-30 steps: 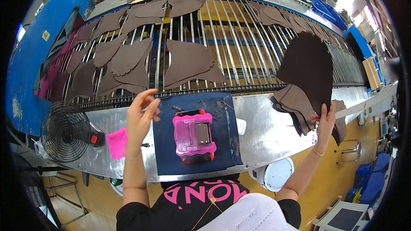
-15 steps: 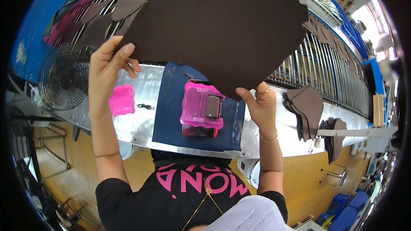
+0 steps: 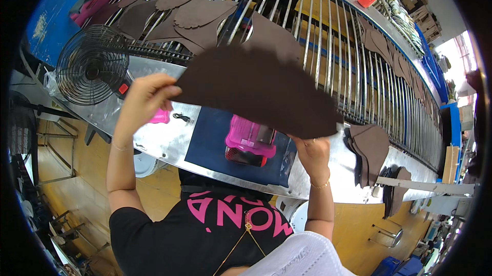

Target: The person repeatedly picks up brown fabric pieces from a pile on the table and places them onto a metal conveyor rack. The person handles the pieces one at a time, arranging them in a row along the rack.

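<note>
One dark brown panel [image 3: 256,84] hangs above the desk [image 3: 165,144], left hand [image 3: 146,103] pinching its left corner, right hand [image 3: 314,155] gripping its near right edge, likely to support both ends.

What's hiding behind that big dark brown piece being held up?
Below the big piece, a pink tray and a dark blue mat peek out. Above, another brown piece lies on metal bars. The mat's far part is covered, so I can't tell what's there.
</note>
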`<action>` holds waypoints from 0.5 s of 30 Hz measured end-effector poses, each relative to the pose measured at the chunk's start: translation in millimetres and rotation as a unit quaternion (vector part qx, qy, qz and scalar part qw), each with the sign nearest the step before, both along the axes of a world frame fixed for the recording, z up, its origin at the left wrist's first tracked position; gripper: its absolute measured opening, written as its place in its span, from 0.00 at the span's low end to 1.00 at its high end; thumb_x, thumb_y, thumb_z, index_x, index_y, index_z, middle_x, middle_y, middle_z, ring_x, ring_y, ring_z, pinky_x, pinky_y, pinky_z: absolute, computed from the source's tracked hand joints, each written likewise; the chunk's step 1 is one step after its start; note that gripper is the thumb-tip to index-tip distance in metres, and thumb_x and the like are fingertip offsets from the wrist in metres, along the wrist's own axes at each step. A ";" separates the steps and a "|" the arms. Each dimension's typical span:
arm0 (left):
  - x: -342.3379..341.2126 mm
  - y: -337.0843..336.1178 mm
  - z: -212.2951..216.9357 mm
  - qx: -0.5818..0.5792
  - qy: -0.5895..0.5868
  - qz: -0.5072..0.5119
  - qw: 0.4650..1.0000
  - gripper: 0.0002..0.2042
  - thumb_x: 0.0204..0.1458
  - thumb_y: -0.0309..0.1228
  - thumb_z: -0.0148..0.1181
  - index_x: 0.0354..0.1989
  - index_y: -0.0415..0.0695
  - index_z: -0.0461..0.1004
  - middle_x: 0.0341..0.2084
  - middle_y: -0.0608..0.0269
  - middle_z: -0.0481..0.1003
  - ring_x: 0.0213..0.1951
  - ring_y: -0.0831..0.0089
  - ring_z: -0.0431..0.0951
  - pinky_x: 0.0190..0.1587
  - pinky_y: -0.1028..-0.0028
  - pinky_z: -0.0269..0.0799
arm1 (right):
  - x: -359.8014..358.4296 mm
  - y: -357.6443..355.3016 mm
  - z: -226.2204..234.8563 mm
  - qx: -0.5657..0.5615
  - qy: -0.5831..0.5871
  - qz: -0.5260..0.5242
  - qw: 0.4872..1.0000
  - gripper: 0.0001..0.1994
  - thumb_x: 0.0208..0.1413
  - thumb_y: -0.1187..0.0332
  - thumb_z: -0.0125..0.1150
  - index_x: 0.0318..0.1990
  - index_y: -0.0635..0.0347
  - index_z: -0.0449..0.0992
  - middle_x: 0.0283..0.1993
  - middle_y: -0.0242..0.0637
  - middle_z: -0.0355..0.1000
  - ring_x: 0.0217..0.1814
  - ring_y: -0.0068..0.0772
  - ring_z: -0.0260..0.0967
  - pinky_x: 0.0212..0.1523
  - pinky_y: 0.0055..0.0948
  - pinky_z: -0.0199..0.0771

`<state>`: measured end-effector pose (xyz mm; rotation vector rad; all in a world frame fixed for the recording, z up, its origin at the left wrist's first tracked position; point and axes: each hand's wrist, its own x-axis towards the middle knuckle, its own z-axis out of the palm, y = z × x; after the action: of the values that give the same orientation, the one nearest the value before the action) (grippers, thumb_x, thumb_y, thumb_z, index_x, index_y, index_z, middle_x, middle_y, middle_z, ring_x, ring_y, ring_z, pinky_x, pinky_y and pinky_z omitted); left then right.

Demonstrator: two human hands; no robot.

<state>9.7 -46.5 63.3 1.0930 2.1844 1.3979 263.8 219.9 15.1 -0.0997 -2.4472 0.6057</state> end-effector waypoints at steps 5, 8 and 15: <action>26.7 49.2 -22.5 -0.032 0.126 -0.130 0.983 0.04 0.45 0.24 0.61 0.30 0.38 0.75 0.22 0.58 0.71 0.22 0.64 0.75 0.24 0.69 0.70 | 61.3 13.1 -26.9 -0.076 -0.071 -0.099 0.990 0.10 0.40 0.77 0.67 0.33 0.56 0.79 0.34 0.32 0.77 0.34 0.28 0.73 0.42 0.30 0.63; 42.3 78.0 -27.7 0.009 0.215 -0.180 0.960 0.05 0.43 0.26 0.62 0.29 0.42 0.77 0.26 0.62 0.72 0.25 0.63 0.75 0.25 0.68 0.71 | 106.8 15.8 -49.4 -0.120 -0.064 -0.168 0.976 0.11 0.42 0.77 0.68 0.36 0.59 0.79 0.38 0.37 0.76 0.39 0.34 0.72 0.44 0.31 0.65; 84.5 140.9 -27.6 0.008 0.268 -0.347 0.899 0.03 0.41 0.29 0.63 0.25 0.47 0.76 0.30 0.62 0.66 0.24 0.64 0.73 0.24 0.68 0.70 | 200.3 19.1 7.8 -0.126 -0.178 -0.311 0.925 0.11 0.43 0.72 0.69 0.35 0.63 0.77 0.32 0.40 0.74 0.34 0.32 0.70 0.37 0.29 0.68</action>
<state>94.1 94.4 35.8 2.1844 1.7513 0.8467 464.1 239.0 22.9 -1.1328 -2.4480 0.6398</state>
